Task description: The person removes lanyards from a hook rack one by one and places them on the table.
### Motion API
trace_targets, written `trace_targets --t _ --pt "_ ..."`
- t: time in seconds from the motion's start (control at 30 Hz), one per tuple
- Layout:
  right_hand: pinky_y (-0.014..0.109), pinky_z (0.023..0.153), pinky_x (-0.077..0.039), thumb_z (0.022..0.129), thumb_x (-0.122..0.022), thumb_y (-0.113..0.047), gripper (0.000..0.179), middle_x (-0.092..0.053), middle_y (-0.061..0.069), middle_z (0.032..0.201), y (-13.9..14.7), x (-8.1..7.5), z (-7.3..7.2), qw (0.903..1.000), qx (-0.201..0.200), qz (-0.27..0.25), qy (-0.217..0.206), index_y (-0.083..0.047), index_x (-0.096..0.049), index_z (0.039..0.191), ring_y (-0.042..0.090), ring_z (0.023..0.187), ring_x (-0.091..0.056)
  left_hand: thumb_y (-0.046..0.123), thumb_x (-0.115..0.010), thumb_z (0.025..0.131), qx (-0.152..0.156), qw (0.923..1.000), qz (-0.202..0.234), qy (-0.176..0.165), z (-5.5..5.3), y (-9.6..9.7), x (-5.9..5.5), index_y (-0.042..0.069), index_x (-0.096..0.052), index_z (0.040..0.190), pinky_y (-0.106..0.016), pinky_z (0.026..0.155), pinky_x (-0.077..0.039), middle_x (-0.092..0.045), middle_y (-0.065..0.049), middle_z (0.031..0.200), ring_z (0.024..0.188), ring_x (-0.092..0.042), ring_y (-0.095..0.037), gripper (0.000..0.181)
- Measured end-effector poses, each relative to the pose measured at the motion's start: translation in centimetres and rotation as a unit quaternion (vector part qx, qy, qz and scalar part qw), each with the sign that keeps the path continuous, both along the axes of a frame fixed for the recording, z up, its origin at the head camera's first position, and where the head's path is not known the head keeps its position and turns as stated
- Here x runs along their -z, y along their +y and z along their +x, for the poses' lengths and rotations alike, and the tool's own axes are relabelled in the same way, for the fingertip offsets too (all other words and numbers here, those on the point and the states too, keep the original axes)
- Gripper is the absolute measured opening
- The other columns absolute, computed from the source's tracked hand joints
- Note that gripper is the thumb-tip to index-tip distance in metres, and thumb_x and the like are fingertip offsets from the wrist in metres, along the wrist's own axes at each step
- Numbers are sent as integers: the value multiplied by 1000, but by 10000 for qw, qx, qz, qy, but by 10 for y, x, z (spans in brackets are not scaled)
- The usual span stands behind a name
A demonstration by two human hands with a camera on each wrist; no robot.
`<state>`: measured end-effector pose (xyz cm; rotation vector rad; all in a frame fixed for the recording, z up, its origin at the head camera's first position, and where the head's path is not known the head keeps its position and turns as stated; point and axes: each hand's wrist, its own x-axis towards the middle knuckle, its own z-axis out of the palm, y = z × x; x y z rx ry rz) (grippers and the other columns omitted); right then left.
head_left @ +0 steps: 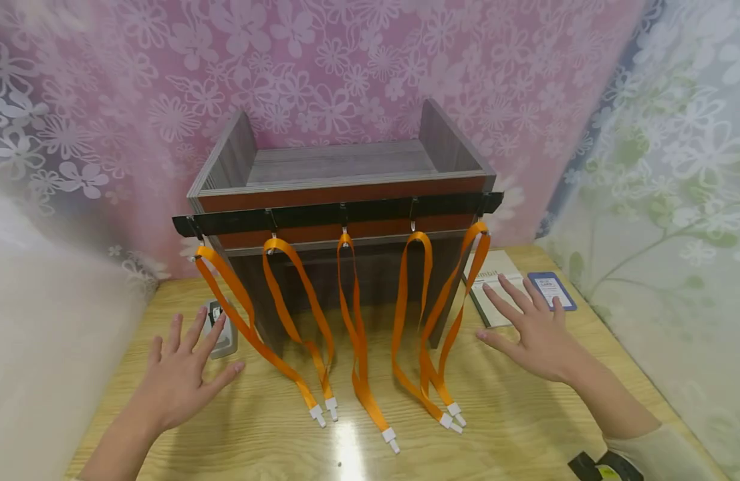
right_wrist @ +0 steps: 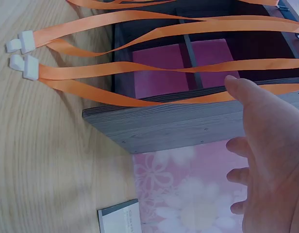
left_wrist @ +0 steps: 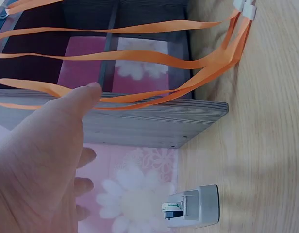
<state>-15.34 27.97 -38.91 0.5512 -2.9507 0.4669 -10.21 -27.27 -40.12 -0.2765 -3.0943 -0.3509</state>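
Several orange lanyards with white plastic clips hang from hooks on a black strip [head_left: 376, 211] across the front of a grey wooden shelf [head_left: 345, 164]. Over the table at the left, my left hand [head_left: 180, 377] is spread palm down, nearest the leftmost lanyard [head_left: 288, 375] and a small grey object like a tape dispenser [head_left: 226, 342]. My right hand [head_left: 535, 334] is likewise spread at the right, nearest the rightmost lanyard [head_left: 479, 250] and a notebook [head_left: 496, 266]. Both hands hold nothing. Each wrist view shows a thumb in front of the lanyard straps.
A blue card holder [head_left: 553, 291] with a white card lies beyond my right hand. White clips [head_left: 390, 436] at the lanyard ends lie toward the front of the wooden table [head_left: 255, 447]. Flowered pink cloth [head_left: 345, 73] stands behind the shelf, with pale coverings at both sides.
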Motion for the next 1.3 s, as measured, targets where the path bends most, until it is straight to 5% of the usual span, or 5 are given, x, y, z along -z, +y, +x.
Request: trace_targets --t 0.23,0.4,0.7,1.03,1.3 --pt "84 102 -15 91 -68 -52 78 -35 16 159 -4 -6 0 9978 -167 -72 641 -27 -34 157 51 145 -23 62 -51 98 118 9994 318 -94 -4 -2 -6 17 -19 161 -49 72 -57 -17 -23 165 112 -67 -34 84" --pt "68 99 -32 85 -79 -38 76 -53 15 139 -8 -7 2 9901 -394 -659 1177 -16 -47 150 45 128 -43 40 -60 100 229 9922 1079 585 -5 1 -7 8 -41 153 -44 69 -59 -52 -19 145 100 -70 -31 65" --pt "14 72 -43 79 -84 -8 61 -63 -5 99 -19 -14 4 9662 -374 -1990 1596 -11 -63 137 1 85 -52 -3 -72 88 209 9305 2930 2189 -14 14 -11 -3 -75 111 -5 66 -51 -76 -16 95 79 -61 18 22" --pt "19 50 -39 82 -80 -2 50 -69 -10 88 -34 -21 12 9470 -219 -2991 1151 -13 -68 130 1 64 -53 20 -74 92 -883 9105 3871 1156 -14 33 -29 4 -76 114 -17 65 -58 -74 22 86 71 -72 2 27" --pt "21 46 -38 81 -79 4 44 -69 -20 86 -55 -27 14 9227 -25 -3687 1128 -8 -72 123 2 62 -58 25 -73 93 -980 8983 4131 1127 -19 44 -37 5 -75 117 -16 66 -58 -75 20 84 71 -73 0 31"
